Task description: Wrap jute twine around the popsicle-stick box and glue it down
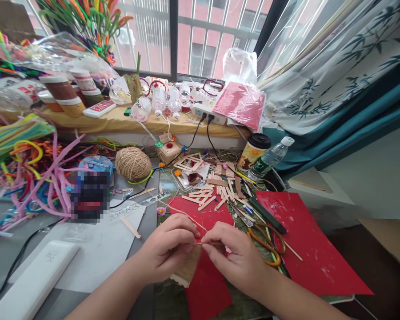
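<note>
My left hand (168,249) and my right hand (235,258) meet near the front middle of the table, fingers closed and tips almost touching. Jute twine (191,218) runs from the far side into both pinches. Beneath the left fingers hangs a small twine-covered craft piece (189,266) with a pale scalloped lower edge; my hands cover its upper part. Something pink shows beside my right fingers, mostly hidden. Red paper (208,284) lies under the hands. Behind them sits the ball of twine (134,163).
Wooden craft sticks (216,191) lie scattered beyond the hands. Orange-handled scissors (270,244) lie right of my right hand. A water bottle (270,158) and a lidded cup (253,153) stand at back right. Pipe cleaners (50,178) crowd the left; a white power bank (36,280) lies front left.
</note>
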The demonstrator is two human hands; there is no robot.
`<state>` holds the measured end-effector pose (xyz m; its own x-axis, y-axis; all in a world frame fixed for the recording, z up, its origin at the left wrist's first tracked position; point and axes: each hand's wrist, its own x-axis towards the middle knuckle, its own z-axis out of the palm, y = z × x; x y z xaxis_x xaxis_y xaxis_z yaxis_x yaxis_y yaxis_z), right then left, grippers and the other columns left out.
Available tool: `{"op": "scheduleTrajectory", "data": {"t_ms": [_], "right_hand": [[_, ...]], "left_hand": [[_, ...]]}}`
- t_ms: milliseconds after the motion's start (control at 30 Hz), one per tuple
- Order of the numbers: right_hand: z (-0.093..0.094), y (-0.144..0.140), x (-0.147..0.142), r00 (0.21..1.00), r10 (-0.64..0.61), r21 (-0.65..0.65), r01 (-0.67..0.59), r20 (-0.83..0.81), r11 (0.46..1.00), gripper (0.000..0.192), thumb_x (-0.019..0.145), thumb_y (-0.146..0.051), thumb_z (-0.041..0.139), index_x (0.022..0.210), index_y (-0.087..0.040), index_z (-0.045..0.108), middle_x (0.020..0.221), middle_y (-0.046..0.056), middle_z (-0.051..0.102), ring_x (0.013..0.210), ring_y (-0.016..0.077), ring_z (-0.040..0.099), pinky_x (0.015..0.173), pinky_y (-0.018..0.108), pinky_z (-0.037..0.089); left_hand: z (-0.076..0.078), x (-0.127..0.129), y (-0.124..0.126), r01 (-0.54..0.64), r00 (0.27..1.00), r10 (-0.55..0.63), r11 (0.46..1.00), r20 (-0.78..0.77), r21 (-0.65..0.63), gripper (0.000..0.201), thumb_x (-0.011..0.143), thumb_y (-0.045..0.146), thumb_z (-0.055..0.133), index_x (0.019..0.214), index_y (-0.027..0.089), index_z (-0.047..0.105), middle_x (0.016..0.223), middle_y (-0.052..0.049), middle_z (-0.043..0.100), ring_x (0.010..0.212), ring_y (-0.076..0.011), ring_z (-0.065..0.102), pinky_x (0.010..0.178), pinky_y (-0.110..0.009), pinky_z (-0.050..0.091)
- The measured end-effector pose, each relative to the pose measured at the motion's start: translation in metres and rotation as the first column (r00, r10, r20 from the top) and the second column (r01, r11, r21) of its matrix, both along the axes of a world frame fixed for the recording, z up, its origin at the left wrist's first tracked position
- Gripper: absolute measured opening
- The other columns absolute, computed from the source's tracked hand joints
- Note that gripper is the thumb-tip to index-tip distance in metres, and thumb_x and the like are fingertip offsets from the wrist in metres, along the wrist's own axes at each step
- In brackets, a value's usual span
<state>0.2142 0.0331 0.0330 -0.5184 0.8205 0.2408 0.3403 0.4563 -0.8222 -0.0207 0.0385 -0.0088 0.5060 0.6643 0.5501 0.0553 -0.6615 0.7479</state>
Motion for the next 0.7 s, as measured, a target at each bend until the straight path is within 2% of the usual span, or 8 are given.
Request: {"op": "scheduleTrajectory", "data": {"t_ms": [333,567,700], "right_hand": [[-0.002,-0.001,0.002,1.000,0.009,-0.027,-0.008,0.023,1.000,0.012,0.103,-0.023,0.060,0.096,-0.021,0.070,0.083,0.002,0.066,0.075,0.0165,0.062,0.068,0.028,0.046],[-0.002,0.006,0.000,0.994,-0.031,0.028,0.034,-0.105,0.999,0.008,0.102,-0.018,0.063,0.102,-0.023,0.070,0.096,0.004,0.068,0.091,0.0184,0.065,0.082,0.030,0.053],[-0.003,0.010,-0.003,0.993,-0.037,0.047,0.042,-0.110,0.998,0.010,0.102,-0.018,0.064,0.103,-0.023,0.073,0.100,0.005,0.065,0.095,0.0188,0.065,0.086,0.032,0.054]], "left_hand": [[0.001,-0.003,-0.002,-0.009,0.998,0.016,0.993,-0.060,0.119,0.036,0.096,0.005,0.049,0.124,0.023,0.063,0.116,-0.014,0.067,0.111,-0.0278,0.062,0.102,-0.049,0.050],[0.002,-0.001,-0.001,-0.017,0.998,0.025,0.988,-0.050,0.154,0.037,0.095,0.003,0.048,0.124,0.021,0.062,0.116,-0.015,0.068,0.113,-0.0276,0.062,0.103,-0.050,0.051],[0.003,-0.002,-0.003,-0.022,0.999,0.029,0.988,-0.043,0.155,0.034,0.097,0.004,0.047,0.121,0.021,0.063,0.114,-0.015,0.068,0.113,-0.0274,0.062,0.102,-0.050,0.052]]}}
